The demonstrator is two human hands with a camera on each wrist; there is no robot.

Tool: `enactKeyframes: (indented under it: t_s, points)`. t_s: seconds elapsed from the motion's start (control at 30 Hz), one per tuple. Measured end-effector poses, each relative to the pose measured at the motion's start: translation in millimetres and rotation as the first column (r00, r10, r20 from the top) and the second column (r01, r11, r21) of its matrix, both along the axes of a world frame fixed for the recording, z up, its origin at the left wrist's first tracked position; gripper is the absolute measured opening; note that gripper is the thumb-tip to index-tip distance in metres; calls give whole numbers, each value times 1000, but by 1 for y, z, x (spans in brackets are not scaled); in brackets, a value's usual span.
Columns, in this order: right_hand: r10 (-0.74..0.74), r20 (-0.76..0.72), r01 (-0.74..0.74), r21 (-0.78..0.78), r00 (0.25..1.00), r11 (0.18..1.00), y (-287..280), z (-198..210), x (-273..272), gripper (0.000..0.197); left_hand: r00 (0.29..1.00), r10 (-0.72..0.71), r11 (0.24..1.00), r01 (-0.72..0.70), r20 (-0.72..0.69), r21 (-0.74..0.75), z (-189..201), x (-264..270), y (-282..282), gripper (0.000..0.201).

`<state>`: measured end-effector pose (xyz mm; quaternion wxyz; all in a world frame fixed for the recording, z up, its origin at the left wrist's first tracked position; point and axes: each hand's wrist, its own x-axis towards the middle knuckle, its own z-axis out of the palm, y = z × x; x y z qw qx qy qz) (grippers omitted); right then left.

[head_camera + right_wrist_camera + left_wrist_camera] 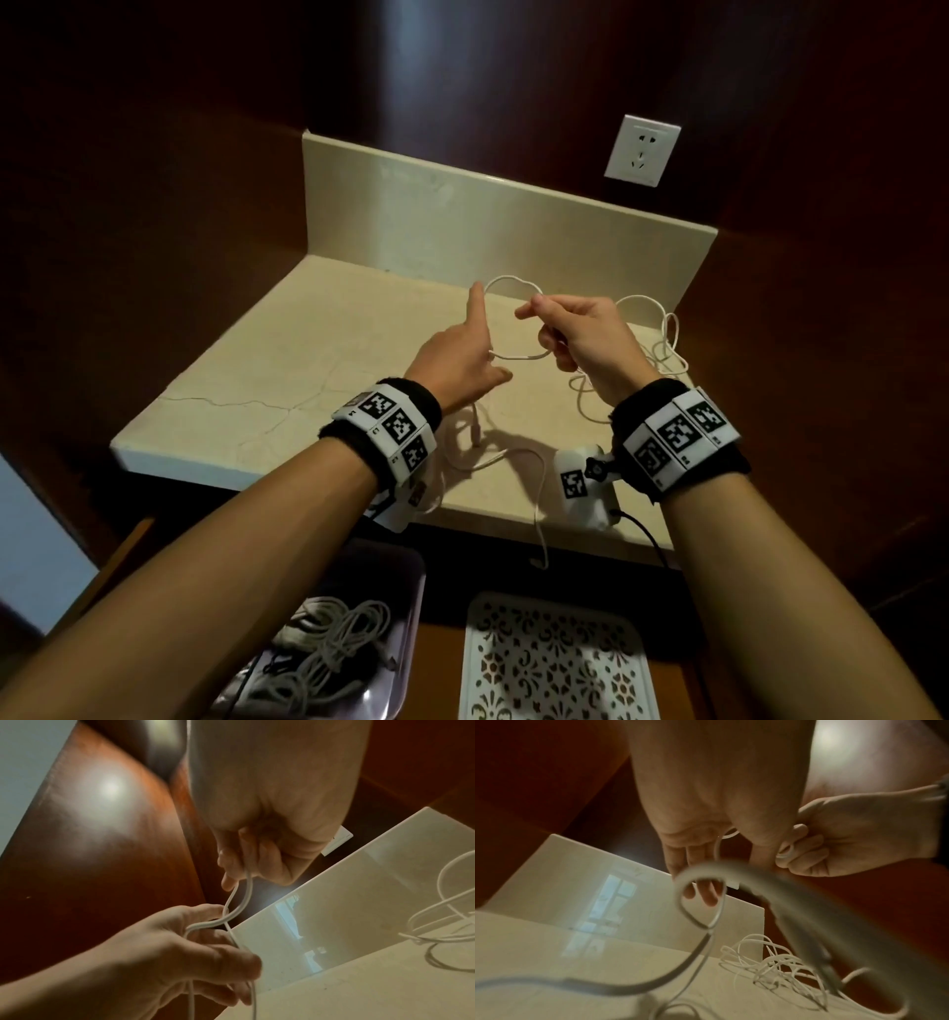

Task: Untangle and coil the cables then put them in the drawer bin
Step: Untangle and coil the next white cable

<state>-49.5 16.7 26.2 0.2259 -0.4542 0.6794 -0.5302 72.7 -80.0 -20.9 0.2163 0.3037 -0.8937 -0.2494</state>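
A thin white cable [508,280] arches from the raised index finger of my left hand [457,354] across to my right hand [580,334], above the beige counter [287,380]. The right hand pinches it between thumb and forefinger, the other fingers curled round a lower strand. In the right wrist view the cable [244,892] drops from the right hand [270,821] and passes under the left hand's [167,953] thumb. The rest lies in a loose tangle [662,354] at the counter's right; the left wrist view shows the tangle [770,959] too. The drawer bin [411,616] below holds coiled cables.
One cable end [539,545] hangs over the counter's front edge. A white patterned tray [554,663] sits below, right of the bin. A wall socket [642,151] is on the dark wood panel behind. Wood walls close in the counter on both sides.
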Motion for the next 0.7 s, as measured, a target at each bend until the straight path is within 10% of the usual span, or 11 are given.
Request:
enactKeyframes:
  t_s: [0.2,0.43,0.7]
  points:
    - [-64,-141,69,27,988,997,6,1,-7,27,983,-22,971,65,-185,232,2,5,-10,15]
    - [-96,-224,108,41,970,993,5,-1,-10,25,900,-71,784,317,-431,533,5,9,-4,25]
    - [-157,-252,169,26,955,985,9,-7,-26,23,913,-150,760,352,-379,546,9,18,-2,14]
